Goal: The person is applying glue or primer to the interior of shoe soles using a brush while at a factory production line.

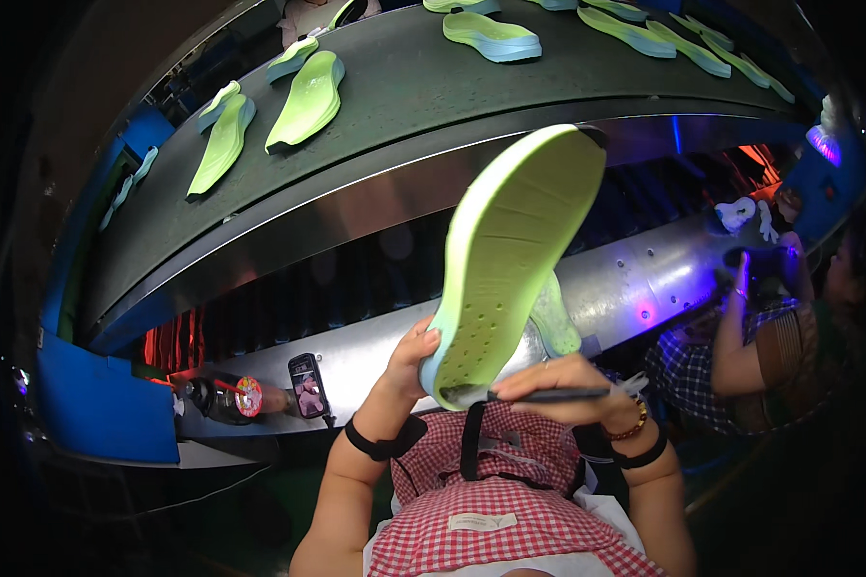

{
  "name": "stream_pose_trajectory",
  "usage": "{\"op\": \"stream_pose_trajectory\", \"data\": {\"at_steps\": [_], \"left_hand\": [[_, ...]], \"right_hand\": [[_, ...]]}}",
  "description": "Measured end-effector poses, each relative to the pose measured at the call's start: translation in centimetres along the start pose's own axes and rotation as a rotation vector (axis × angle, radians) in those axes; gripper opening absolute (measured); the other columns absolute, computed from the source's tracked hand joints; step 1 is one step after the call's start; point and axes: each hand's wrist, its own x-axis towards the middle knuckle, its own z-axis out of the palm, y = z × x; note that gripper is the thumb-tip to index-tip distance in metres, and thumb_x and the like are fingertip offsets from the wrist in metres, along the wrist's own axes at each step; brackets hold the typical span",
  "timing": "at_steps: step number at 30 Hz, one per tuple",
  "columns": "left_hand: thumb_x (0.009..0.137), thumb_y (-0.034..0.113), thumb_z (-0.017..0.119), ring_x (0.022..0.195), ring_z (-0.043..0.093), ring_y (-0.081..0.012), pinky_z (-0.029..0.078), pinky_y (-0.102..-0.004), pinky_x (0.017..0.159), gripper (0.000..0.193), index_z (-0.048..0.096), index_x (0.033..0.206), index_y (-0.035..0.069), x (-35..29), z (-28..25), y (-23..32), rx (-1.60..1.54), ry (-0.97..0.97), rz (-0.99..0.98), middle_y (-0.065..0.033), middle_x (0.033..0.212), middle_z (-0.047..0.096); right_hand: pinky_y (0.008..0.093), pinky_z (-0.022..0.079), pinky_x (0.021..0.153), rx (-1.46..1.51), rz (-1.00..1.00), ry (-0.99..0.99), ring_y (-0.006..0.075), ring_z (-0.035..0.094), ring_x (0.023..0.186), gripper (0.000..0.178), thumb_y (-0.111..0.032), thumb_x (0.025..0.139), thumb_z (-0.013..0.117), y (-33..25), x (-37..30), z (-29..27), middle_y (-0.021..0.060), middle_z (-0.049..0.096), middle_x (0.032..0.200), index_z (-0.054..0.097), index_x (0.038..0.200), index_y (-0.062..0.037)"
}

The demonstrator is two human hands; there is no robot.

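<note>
My left hand (pixel 412 363) is closed around the edge of a large yellow-green shoe sole (pixel 510 240) with a light blue rim, held up tilted before me. Small holes dot its surface near the lower end. In my right hand (pixel 570 380) is a dark-handled brush (pixel 468 392), gripped between the fingers. Its bristles touch the sole's lower end, close to the edge. Behind the held sole, a second pale green sole (pixel 554 322) is partly hidden over the metal ledge.
Beyond the metal ledge (pixel 606 298) runs a dark conveyor belt (pixel 385 125) carrying several soles. A phone (pixel 308 385) and a dark jar-like container (pixel 219 399) lie on the left. At right, another person (pixel 741 356) works with their hands near white pieces (pixel 736 214).
</note>
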Motion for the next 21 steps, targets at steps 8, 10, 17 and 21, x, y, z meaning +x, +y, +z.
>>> {"op": "stream_pose_trajectory", "data": {"at_steps": [8, 10, 17, 21], "left_hand": [[0.080, 0.025, 0.055, 0.092, 0.060, -0.0250, 0.048, -0.0347, 0.080, 0.047, 0.047, 0.116, -0.004, 0.4, 1.4, 1.5, -0.151, 0.048, -0.353, -0.0192, 0.107, 0.057], [0.080, 0.025, 0.054, 0.091, 0.060, -0.0260, 0.047, -0.0349, 0.082, 0.047, 0.047, 0.115, -0.004, 0.7, 1.2, 1.5, -0.106, 0.042, -0.394, -0.0192, 0.108, 0.056], [0.075, 0.032, 0.059, 0.090, 0.060, -0.0280, 0.050, -0.0360, 0.078, 0.062, 0.040, 0.122, -0.003, -0.2, 1.2, 2.2, 0.002, 0.119, -0.617, -0.0224, 0.106, 0.055], [0.070, 0.034, 0.060, 0.088, 0.060, -0.0315, 0.050, -0.0370, 0.075, 0.067, 0.042, 0.120, -0.006, -1.5, 0.7, 2.2, 0.173, 0.167, -0.587, -0.0256, 0.106, 0.054]], "right_hand": [[0.0295, 0.050, 0.080, -0.076, -0.022, -0.062, 0.0216, 0.062, 0.091, 0.023, 0.001, 0.074, 0.063, -1.2, -0.1, -0.7, 0.0128, 0.063, 0.097, 0.062, 0.096, -0.0016], [0.0300, 0.050, 0.080, -0.042, -0.049, -0.218, 0.0212, 0.062, 0.091, 0.023, 0.001, 0.074, 0.063, -0.4, -0.7, -0.2, 0.0124, 0.063, 0.098, 0.061, 0.097, -0.0015], [0.0279, 0.050, 0.079, -0.132, -0.054, -0.213, 0.0221, 0.062, 0.090, 0.024, -0.004, 0.073, 0.063, -0.8, -0.9, -1.7, 0.0099, 0.062, 0.101, 0.062, 0.097, -0.0058], [0.0283, 0.052, 0.073, -0.103, -0.033, -0.352, 0.0228, 0.064, 0.085, 0.025, 0.001, 0.070, 0.065, -2.6, -1.1, -2.1, 0.0113, 0.063, 0.097, 0.064, 0.094, -0.0063]]}}
